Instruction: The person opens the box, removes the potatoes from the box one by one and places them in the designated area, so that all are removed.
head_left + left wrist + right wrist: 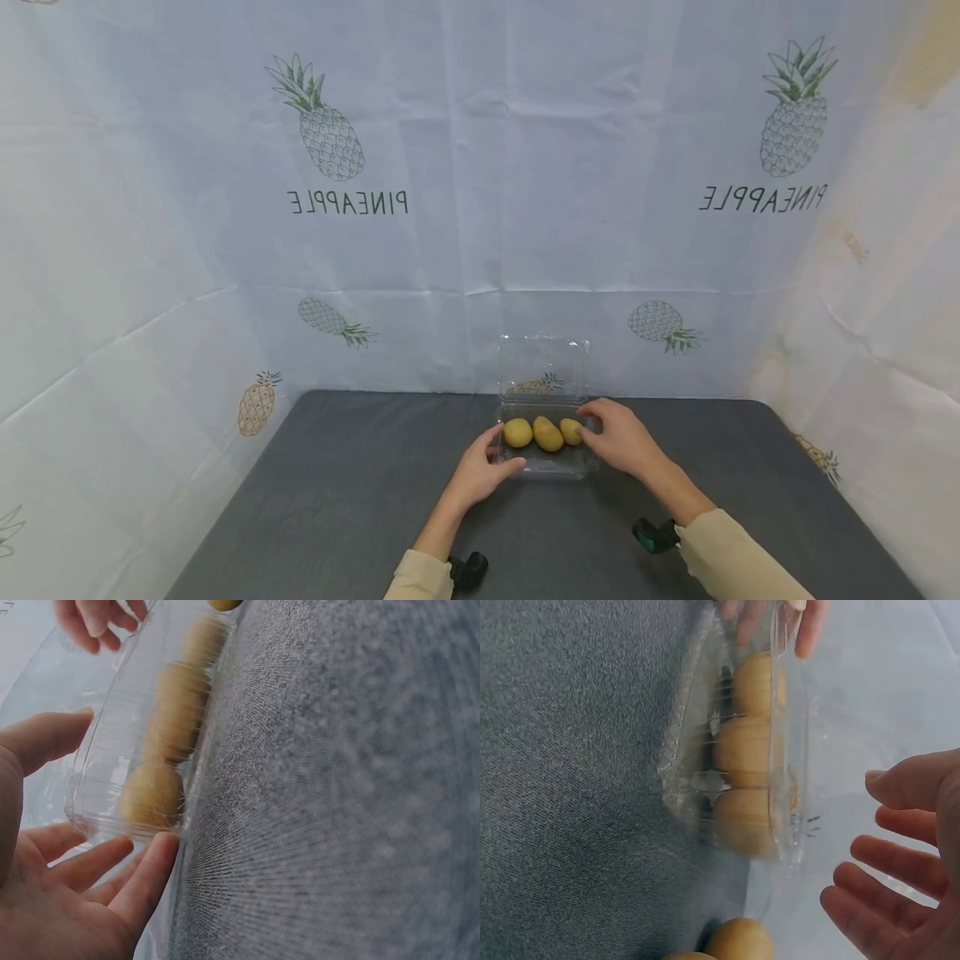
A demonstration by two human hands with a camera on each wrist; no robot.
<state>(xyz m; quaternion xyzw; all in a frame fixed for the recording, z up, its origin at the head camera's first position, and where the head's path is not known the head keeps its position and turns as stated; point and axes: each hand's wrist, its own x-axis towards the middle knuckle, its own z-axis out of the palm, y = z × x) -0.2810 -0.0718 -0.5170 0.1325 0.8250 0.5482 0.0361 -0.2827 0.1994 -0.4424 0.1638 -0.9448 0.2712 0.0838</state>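
A clear plastic clamshell box (pixel 551 473) sits on the dark table with its lid (pixel 543 367) raised at the back. Inside lie three yellow-brown potatoes in a row: a left one (pixel 517 433), a middle one (pixel 547 434) and a right one (pixel 571 431). At the box's left end is my left hand (pixel 480 471), its fairly straight fingers (pixel 154 874) against the end wall and the thumb near the front rim. My right hand (pixel 618 435) hovers by the right end, fingers relaxed and apart from the box in the right wrist view, with nothing held.
Two more potatoes, one (pixel 739 941) plainly seen, lie on the table past the box's right end; the right hand hides them in the head view. A white cloth (pixel 480 250) with pineapple prints hangs behind the dark table (pixel 360 492) and along both sides.
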